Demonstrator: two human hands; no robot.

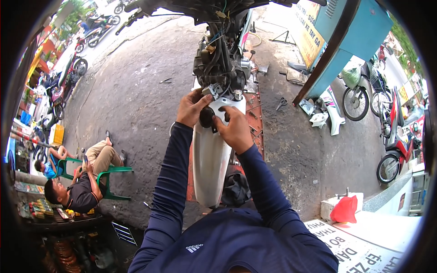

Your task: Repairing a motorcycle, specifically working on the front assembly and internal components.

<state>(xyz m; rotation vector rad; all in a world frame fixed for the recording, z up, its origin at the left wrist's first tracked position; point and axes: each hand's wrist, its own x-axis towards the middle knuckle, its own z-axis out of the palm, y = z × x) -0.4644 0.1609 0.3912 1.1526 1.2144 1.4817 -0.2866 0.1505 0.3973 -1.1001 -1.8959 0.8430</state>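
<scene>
In front of me is a stripped motorbike front end, with a white front fender [211,159] pointing toward my body. My left hand [193,108] is closed at the upper left of the fender, thumb and fingers pinching a silver metal bracket [213,90] below the dark frame and wiring [218,54]. Across from it, my right hand [235,129] has its thumb and bent fingers at a round black part [207,117], which looks like a horn, and appears to grip its edge. The fingers partly hide both pieces. A silver bolt-like fitting [237,94] stands just above my right hand.
Beneath the motorbike runs a red platform [256,116] with scattered tools. Scissors [281,103] and pliers [165,81] lie on the ground. White fairing pieces [334,113] rest near a blue panel [339,45]. A person [82,191] sits on a green chair [116,170] at left.
</scene>
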